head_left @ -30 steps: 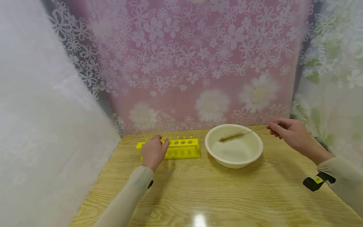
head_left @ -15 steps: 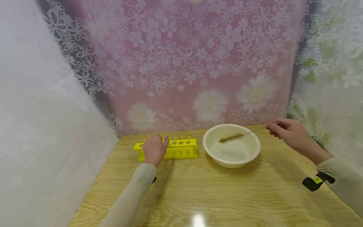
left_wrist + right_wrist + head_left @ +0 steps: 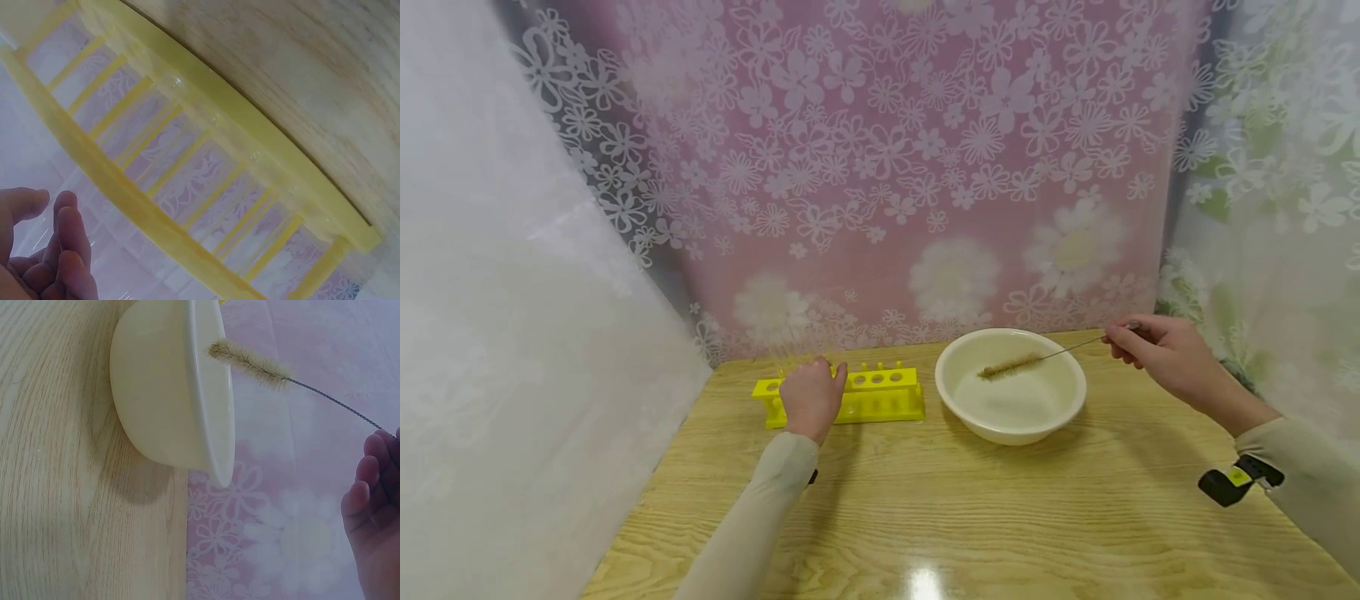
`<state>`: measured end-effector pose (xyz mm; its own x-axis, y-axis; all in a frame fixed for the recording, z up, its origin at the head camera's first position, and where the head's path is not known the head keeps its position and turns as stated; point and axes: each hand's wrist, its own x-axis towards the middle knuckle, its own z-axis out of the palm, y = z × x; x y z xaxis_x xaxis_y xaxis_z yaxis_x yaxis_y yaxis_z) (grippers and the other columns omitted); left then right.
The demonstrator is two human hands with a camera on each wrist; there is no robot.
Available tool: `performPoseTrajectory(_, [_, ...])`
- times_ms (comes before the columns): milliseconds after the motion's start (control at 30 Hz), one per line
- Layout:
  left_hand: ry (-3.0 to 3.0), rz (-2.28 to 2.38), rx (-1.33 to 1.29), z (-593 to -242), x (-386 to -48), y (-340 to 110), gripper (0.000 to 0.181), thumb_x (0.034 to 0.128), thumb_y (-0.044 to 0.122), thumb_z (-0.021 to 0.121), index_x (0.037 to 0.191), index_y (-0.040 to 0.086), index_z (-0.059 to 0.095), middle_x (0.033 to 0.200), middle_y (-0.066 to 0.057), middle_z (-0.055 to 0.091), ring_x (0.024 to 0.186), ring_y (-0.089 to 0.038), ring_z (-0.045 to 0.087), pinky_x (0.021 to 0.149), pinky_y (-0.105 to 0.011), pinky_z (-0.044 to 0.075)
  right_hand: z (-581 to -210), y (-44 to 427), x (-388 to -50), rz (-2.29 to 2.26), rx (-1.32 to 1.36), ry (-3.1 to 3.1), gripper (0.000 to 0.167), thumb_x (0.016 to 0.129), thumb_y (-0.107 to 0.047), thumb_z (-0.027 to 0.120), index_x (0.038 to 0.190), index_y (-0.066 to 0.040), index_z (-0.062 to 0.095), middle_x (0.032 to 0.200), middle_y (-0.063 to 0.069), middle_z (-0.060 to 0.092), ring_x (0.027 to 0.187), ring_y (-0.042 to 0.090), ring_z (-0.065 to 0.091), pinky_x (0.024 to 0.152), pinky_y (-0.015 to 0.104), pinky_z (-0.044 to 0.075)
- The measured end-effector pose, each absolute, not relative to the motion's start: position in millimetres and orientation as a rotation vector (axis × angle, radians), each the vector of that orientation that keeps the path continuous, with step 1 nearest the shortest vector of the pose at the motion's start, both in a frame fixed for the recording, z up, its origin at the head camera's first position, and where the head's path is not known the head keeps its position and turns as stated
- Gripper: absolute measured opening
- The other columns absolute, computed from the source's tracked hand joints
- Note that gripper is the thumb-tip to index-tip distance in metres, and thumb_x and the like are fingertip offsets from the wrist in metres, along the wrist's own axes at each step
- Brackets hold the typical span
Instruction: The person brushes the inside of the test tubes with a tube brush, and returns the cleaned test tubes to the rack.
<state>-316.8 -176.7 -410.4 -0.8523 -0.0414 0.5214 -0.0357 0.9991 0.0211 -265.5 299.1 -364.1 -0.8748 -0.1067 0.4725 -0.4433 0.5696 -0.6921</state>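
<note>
Head view: 2 bare hands work above a glossy desk (image 3: pixel 925 500) with wavy wood grain. Fingers of the right hand (image 3: pixel 1168 350) pinch the thin metal handle of a brush (image 3: pixel 1011 365), whose fuzzy, tan, cylindrical bristle head hangs over the cavity of a round, smooth, cream bowl (image 3: pixel 1022 407). From the right wrist, the handle reads as tightly twisted wire, and the bristles lie across the bowl's mouth, slanted and near its rolled rim.

The left hand (image 3: pixel 811 398) is over a yellow plastic rack (image 3: pixel 887 407), loosely curved; from its wrist, a narrow gap parts thumb and forefinger, with nothing seen between them. Whether it touches the rack, I cannot tell. Slim yellow posts join the rack's 2 long bars like ladder rungs, and round holes pierce its top. Faint, clear, slender tubes (image 3: pixel 781 348) rise at its left end.

Pink cloth (image 3: pixel 887 208) printed with white flowers hangs behind. Both sleeves (image 3: pixel 752 508) are plain beige fabric.
</note>
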Motion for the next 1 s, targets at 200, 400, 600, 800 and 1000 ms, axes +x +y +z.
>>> performPoseTrajectory(200, [-2.576, -0.071, 0.042, -415, -318, -176, 0.037, 0.0973, 0.042, 0.065, 0.091, 0.007, 0.075, 0.049, -0.005, 0.055, 0.032, -0.016, 0.038, 0.034, -0.029, 0.032, -364, 299, -265, 1.23, 0.459, -2.41, 0.023, 0.105, -0.021, 0.055, 0.095, -0.007, 0.071, 0.076, -0.001, 0.063, 0.064, 0.014, 0.053, 0.057, 0.025, 0.044])
performPoseTrajectory(400, [-2.512, -0.231, -0.005, -414, -318, -173, 0.034, 0.0976, 0.037, 0.065, 0.103, 0.005, 0.074, 0.056, -0.005, 0.063, 0.032, -0.013, 0.039, 0.034, -0.028, 0.033, -365, 300, -266, 1.218, 0.458, -2.406, 0.022, 0.105, -0.02, 0.055, 0.095, -0.008, 0.071, 0.077, 0.0, 0.064, 0.064, 0.014, 0.054, 0.057, 0.025, 0.045])
performPoseTrajectory(600, [-2.373, -0.328, -0.129, -409, -320, -171, 0.027, 0.097, 0.032, 0.065, 0.098, 0.005, 0.069, 0.07, -0.004, 0.067, 0.038, -0.013, 0.045, 0.037, -0.026, 0.036, -363, 301, -266, 1.218, 0.443, -2.412, 0.025, 0.106, -0.022, 0.054, 0.096, -0.008, 0.071, 0.078, 0.001, 0.064, 0.066, 0.014, 0.055, 0.058, 0.024, 0.046])
performPoseTrajectory(800, [-2.324, -0.349, -0.185, -407, -321, -173, 0.025, 0.0965, 0.031, 0.065, 0.094, 0.007, 0.066, 0.072, -0.006, 0.066, 0.036, -0.012, 0.039, 0.037, -0.026, 0.031, -362, 300, -264, 1.244, 0.452, -2.397, 0.027, 0.106, -0.022, 0.053, 0.096, -0.005, 0.071, 0.078, -0.001, 0.065, 0.065, 0.014, 0.055, 0.057, 0.024, 0.046])
performPoseTrajectory(1000, [-2.296, -0.442, -0.202, -401, -323, -173, 0.024, 0.098, 0.03, 0.063, 0.095, 0.006, 0.064, 0.075, -0.008, 0.068, 0.042, -0.015, 0.049, 0.04, -0.026, 0.036, -360, 300, -264, 1.248, 0.47, -2.382, 0.028, 0.106, -0.021, 0.052, 0.094, -0.004, 0.07, 0.077, 0.0, 0.065, 0.064, 0.014, 0.054, 0.057, 0.024, 0.045])
